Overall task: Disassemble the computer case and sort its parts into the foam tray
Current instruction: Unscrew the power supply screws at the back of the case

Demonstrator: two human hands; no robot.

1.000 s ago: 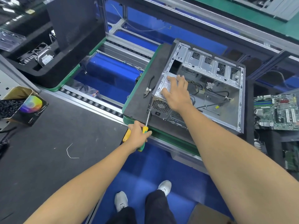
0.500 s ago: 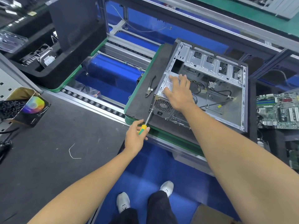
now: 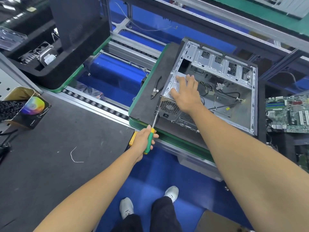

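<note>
Power supply removal in progress; case partly stripped.

The left hand (image 3: pixel 145 139) grips the green-and-yellow screwdriver (image 3: pixel 151 133), its tip set at the rear left corner of the computer case (image 3: pixel 217 91), beside the fan grille. The right hand (image 3: pixel 184 92) lies flat, fingers straight, on the power supply (image 3: pixel 173 99) seated in the case's near left corner. The case lies open on a dark mat; loose cables remain inside, the motherboard bay appears bare. A motherboard (image 3: pixel 289 113) lies to the right. Cutters (image 3: pixel 156 88) rest beside the case. Farther left, the foam tray (image 3: pixel 48 72) already holds several parts. Judged remaining: power supply, cables, sorting.
</note>
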